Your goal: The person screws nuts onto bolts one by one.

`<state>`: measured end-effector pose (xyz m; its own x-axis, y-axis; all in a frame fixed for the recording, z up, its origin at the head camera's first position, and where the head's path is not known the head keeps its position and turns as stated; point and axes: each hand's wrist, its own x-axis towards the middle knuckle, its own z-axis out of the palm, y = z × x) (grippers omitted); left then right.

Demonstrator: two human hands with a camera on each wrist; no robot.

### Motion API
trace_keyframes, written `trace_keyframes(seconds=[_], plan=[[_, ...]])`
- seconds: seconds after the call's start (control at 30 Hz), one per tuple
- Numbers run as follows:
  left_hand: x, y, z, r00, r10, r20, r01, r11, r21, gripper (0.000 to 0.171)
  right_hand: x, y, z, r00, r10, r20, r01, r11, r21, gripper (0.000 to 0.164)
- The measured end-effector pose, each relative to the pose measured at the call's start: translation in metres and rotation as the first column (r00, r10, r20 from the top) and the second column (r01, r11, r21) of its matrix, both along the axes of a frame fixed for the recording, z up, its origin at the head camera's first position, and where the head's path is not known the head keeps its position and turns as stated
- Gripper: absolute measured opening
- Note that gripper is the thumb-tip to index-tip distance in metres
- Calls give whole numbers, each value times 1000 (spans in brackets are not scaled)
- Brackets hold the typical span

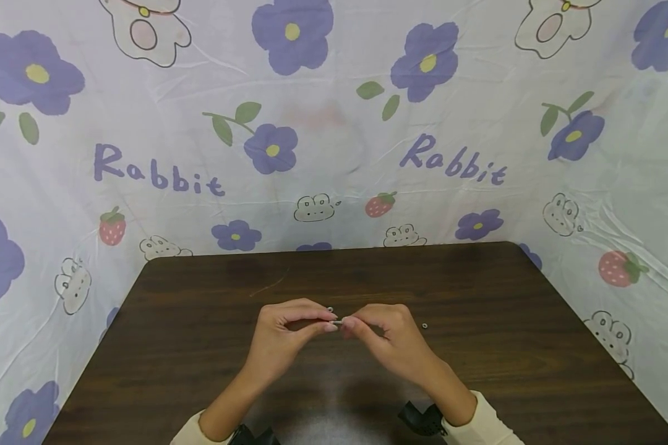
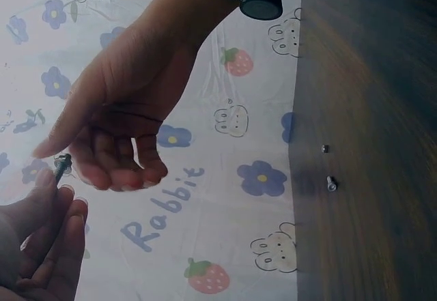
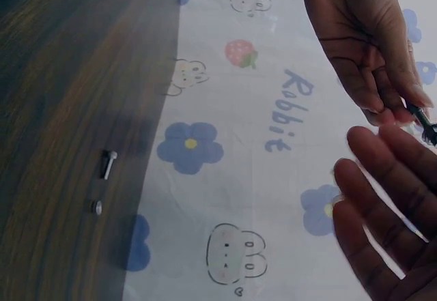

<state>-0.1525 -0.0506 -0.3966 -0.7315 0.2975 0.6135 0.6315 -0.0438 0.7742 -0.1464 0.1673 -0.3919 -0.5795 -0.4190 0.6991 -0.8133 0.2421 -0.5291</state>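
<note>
One slim, dark metal bolt, mostly covered in the head view.
Bare left hand pinches it; whether bare right hand grips, I cannot tell.

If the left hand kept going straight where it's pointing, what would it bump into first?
Probably the right hand, just across from the left hand in the head view. The small bolt in its grip sticks out that way, but depth is unclear, so bolt and right hand may already touch.
</note>
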Motion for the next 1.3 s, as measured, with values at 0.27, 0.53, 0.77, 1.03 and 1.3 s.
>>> trace_keyframes(seconds=[0.27, 0.53, 0.77, 1.03, 1.3], plan=[[0, -2, 1, 999, 46, 2, -46, 999, -4, 9, -1, -1, -1, 999, -8, -35, 7, 1000, -24, 46], [-1, -2, 1, 999, 34, 14, -34, 999, 18, 9, -3, -2, -2, 990, -6, -143, -1, 999, -47, 39], [-1, -2, 1, 1000, 23, 16, -23, 999, 32, 10, -3, -2, -1, 989, -9, -146, 3, 999, -41, 31], [-2, -2, 0, 1000, 5, 20, -6, 999, 53, 9, -3, -3, -3, 993, -20, -119, 17, 999, -31, 18], [-1, -1, -1, 1000, -2, 12, 1, 999, 53, 9, -2, -5, -6, 998, 23, -52, -25, 999, -44, 17]])
